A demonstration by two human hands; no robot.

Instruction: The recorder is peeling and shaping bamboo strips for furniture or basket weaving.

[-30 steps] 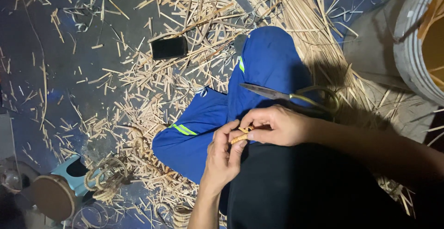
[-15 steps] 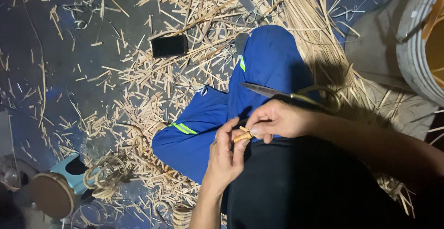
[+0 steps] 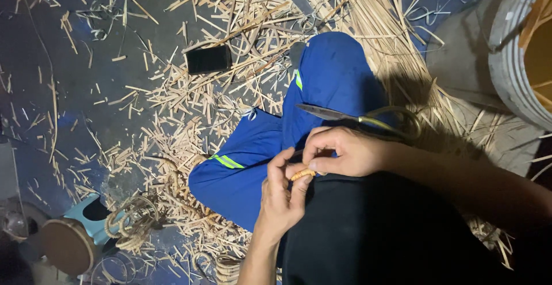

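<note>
My left hand (image 3: 280, 196) and my right hand (image 3: 339, 151) meet over my lap, both pinching a short tan piece of cane (image 3: 303, 174). The cane end shows between the thumbs; the rest is hidden by fingers. A pair of large scissors (image 3: 356, 119) with yellowish loop handles lies on my blue trouser leg (image 3: 330, 81), just above the right hand. My other knee (image 3: 238, 170), blue with a reflective stripe, is bent below the left hand.
Cut cane strips and shavings (image 3: 190, 118) litter the dark floor. A black rectangular object (image 3: 209, 59) lies among them. A small blue stool (image 3: 80, 227) with coiled cane (image 3: 135, 222) stands at lower left. A large round basket rim (image 3: 517, 49) is at upper right.
The hands have barely shifted; the fingers worked slightly on the cane piece. The scissors stay on the leg.
</note>
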